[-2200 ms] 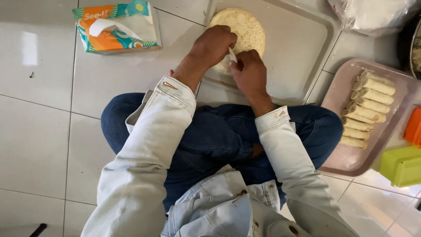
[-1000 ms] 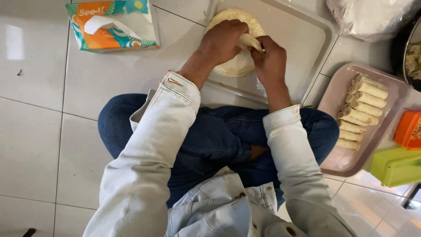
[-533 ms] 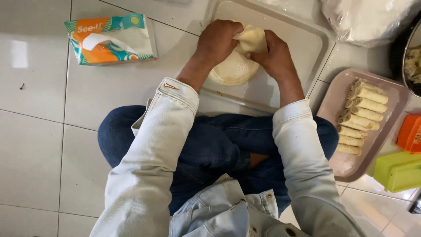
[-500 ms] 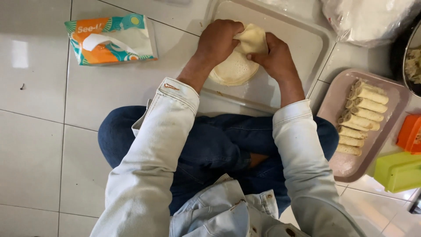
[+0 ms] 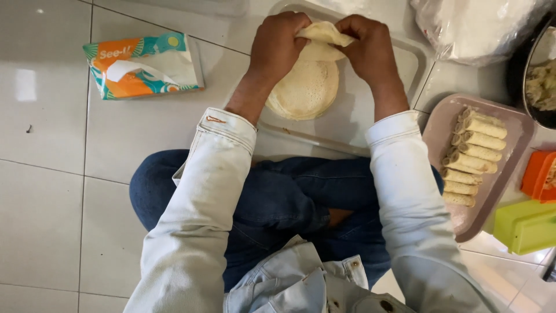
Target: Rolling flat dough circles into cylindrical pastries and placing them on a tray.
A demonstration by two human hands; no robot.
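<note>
A round, pale thin wrapper (image 5: 306,87) lies on a light grey tray (image 5: 405,64) on the tiled floor in front of my crossed legs. Its far edge is folded over toward me into a thick fold (image 5: 325,36). My left hand (image 5: 277,46) pinches the left end of that fold. My right hand (image 5: 368,49) grips the right end. Both hands sit at the far side of the wrapper, fingers closed on it. Whatever lies inside the fold is hidden.
A pink tray (image 5: 504,191) at my right holds several finished rolls (image 5: 472,156). Beyond it are a dark bowl of filling (image 5: 541,81), a clear plastic bag (image 5: 475,26), an orange box (image 5: 538,174) and a green box (image 5: 524,226). A tissue pack (image 5: 142,64) lies at the left.
The wrapper lay flat with my hands at its near edge. Both hands have since moved to its far side and folded that edge over toward me.
</note>
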